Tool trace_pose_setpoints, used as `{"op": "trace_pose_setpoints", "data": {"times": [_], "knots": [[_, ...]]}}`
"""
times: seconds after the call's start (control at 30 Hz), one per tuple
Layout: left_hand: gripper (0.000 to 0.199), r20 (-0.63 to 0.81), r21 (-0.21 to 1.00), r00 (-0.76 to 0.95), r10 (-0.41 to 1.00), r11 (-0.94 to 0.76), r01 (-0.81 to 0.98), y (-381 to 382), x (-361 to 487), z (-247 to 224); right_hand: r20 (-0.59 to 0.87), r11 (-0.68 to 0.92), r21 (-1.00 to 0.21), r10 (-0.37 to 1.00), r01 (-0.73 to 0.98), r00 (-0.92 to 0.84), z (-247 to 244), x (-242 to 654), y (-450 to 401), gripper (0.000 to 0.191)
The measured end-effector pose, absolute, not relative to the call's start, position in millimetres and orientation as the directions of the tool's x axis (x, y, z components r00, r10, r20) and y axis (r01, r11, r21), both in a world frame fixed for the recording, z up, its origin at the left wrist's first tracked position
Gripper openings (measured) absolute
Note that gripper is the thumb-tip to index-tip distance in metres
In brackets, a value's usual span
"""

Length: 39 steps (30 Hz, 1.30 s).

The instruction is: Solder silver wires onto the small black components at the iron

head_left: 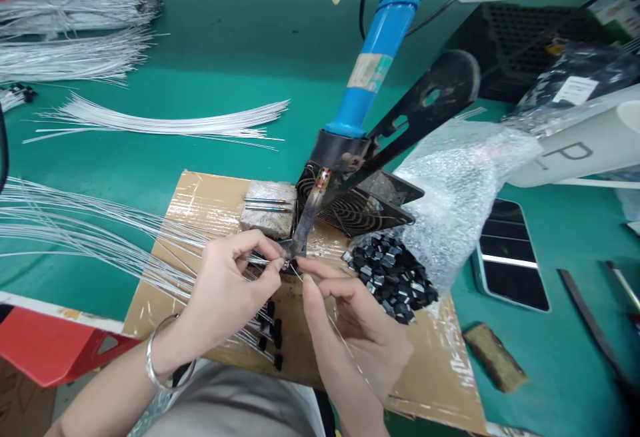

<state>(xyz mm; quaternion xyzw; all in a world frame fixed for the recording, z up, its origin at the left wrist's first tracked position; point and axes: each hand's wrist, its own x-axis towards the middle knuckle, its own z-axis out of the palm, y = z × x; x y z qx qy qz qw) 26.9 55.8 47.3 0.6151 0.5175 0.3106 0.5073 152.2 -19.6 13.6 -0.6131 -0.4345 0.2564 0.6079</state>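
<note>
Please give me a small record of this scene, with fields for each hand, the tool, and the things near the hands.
left hand: pinches thin white wires at the iron tip
right hand: holds a fine wire close to the same tip
soldering iron: blue handle, fixed on a stand, tip pointing down
black parts: loose pile on cardboard sheet
phone: flat on green table

Bright, even overhead light; soft shadows. Glare on taped cardboard (210,204) and bubble wrap (460,177). Wide-angle bending at edges; corners slightly blurred.
</note>
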Motion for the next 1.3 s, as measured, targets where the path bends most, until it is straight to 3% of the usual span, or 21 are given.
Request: {"op": "trace_pose_setpoints", "data": {"times": [0.57, 1.17, 1.3], "knots": [[0.010, -0.059, 0.952, 0.273, 0.960, -0.028, 0.304, 53.2, 27.4, 49.4, 0.263, 0.158, -0.958, 0.821, 0.240, 0.507, 17.0, 149.8, -17.9, 0.014], [0.010, -0.161, 0.931, 0.257, 0.953, 0.060, 0.359, 50.1, 21.9, 39.4, 0.240, 0.137, -0.958, 0.864, 0.253, 0.443, 6.8, 153.8, -22.9, 0.015], [0.010, -0.056, 0.894, 0.268, 0.962, -0.072, 0.443, 38.9, 13.0, 31.0, 0.220, 0.133, -0.965, 0.879, 0.224, 0.423, -3.3, 161.2, -32.6, 0.012]]}}
